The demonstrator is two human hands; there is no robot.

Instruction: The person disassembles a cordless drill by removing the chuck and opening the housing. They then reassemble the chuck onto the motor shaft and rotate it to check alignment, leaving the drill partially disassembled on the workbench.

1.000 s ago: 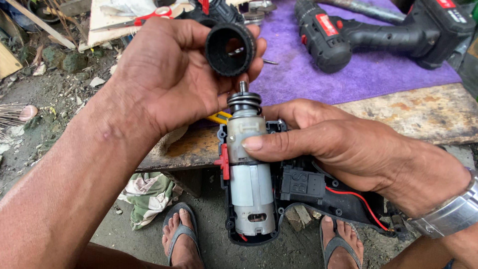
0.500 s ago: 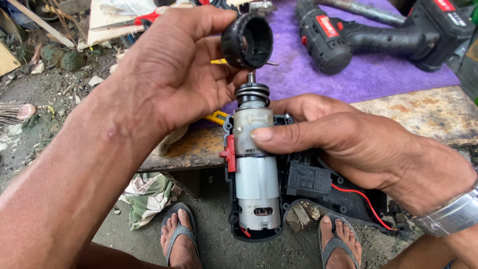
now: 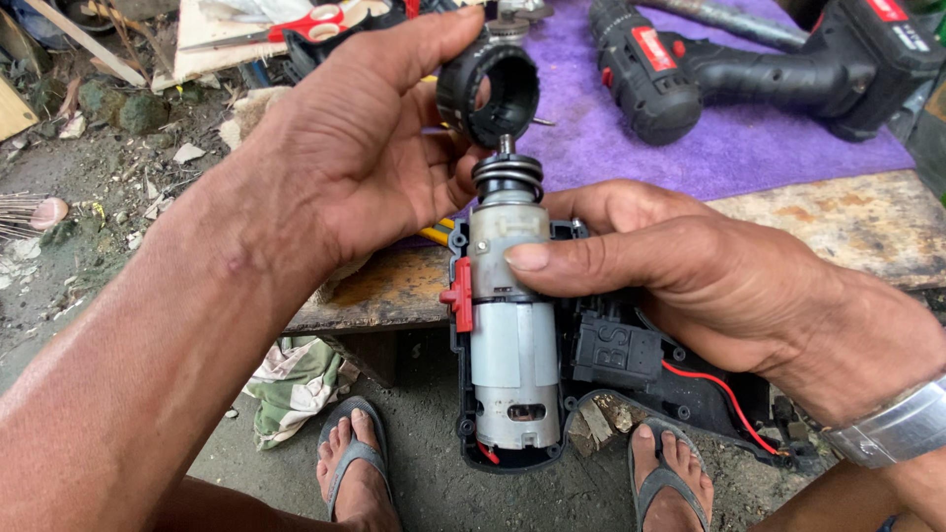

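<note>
**A:** From the head view, what does the left hand (image 3: 345,148) have?

**B:** A black ribbed plastic collar (image 3: 489,93), ring-shaped and hollow. The fingers are closed around its rim, thumb over the top, and it sits just above the motor's tip without clearly touching it.

**A:** And the right hand (image 3: 729,296)?

**B:** Clamped on an opened drill half-shell (image 3: 601,374) of black plastic, with the thumb pressed flat on the motor assembly (image 3: 510,325). That is a dull grey metal cylinder, upright in the shell, with a stack of dark rings and a thin shaft at its top. A small red plastic slider (image 3: 458,296) juts out at its left side, and a red wire (image 3: 711,382) runs along the shell's handle part.

**A:** Any labels?

**B:** A red plate on the side of the whole black drill (image 3: 788,64), which lies on a purple cloth (image 3: 729,148) at the top right. I can't make out more than its colour and oblong shape.

**A:** What carries it all?

**B:** A worn wooden worktop (image 3: 847,222), rough and stained. Red-handled scissors (image 3: 296,25) lie on a pale board at the top left. Below are gritty ground, a crumpled rag (image 3: 296,384), and feet in grey flip-flops (image 3: 355,473). A metal watch band (image 3: 897,429) circles the right wrist.
</note>
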